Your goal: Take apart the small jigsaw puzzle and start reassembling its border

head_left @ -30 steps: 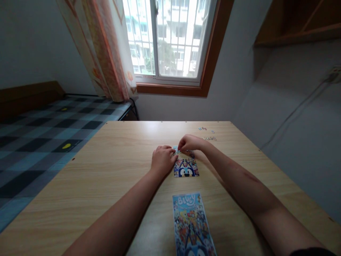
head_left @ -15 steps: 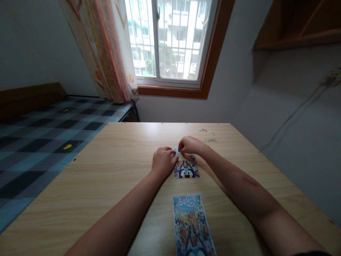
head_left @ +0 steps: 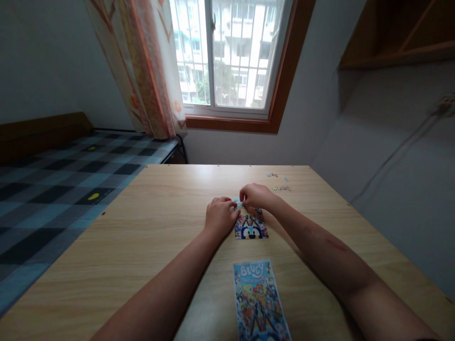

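Note:
A partly joined jigsaw puzzle (head_left: 251, 231) lies on the wooden table, a blue cartoon dog's face on its near part. Along its left edge rests my left hand (head_left: 221, 214), fingers flat and a little apart, the tips touching the far left pieces. My right hand (head_left: 259, 195) bends over the puzzle's far part with thumb and fingers pinched down on a puzzle piece, mostly hidden by the fingers. Light blue pieces (head_left: 238, 202) show between the two hands. Nearer to me lies a printed picture sheet (head_left: 260, 298) lettered "Bluey", with the same dog at its bottom.
Loose puzzle pieces (head_left: 281, 188) lie beyond my right forearm, with a small cluster (head_left: 272, 175) and a light blue piece (head_left: 286, 179) farther back. A bed with a checked cover (head_left: 117, 166) stands left of the table (head_left: 159, 227). A window (head_left: 234, 61) is ahead.
The whole view has shifted slightly. My right fingertips have moved very little over the far pieces; my left hand stays at the puzzle's left edge.

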Demonstrator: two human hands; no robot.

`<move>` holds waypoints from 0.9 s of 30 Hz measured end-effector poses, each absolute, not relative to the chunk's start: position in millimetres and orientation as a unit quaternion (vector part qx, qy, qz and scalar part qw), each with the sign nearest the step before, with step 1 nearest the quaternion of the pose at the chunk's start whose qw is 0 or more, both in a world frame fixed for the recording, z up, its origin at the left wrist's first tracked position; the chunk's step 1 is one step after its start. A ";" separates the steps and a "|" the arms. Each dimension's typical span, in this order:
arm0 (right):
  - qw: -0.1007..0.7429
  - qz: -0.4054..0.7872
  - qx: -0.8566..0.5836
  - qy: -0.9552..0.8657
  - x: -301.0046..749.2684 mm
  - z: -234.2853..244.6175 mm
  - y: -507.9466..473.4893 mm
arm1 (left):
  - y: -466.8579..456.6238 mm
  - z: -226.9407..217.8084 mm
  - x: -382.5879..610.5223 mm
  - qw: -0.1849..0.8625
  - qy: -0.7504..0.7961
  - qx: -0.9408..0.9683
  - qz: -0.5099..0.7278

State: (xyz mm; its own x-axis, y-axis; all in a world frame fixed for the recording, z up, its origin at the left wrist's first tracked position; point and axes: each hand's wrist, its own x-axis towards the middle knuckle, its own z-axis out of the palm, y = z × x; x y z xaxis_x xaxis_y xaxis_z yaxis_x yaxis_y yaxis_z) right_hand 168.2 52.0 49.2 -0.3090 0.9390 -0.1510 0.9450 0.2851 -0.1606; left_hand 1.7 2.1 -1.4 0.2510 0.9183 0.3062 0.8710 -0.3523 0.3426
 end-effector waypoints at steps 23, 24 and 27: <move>-0.005 -0.158 0.566 0.809 178.5 44.0 65.3 | -4.2 2.6 5.2 0.003 0.559 0.808 0.185; -0.005 -0.162 0.567 0.807 178.7 44.0 65.4 | -4.6 2.7 5.6 -0.002 0.558 0.810 0.181; -0.009 -0.173 0.567 0.805 179.3 42.9 66.3 | -5.9 3.4 6.6 -0.015 0.554 0.816 0.164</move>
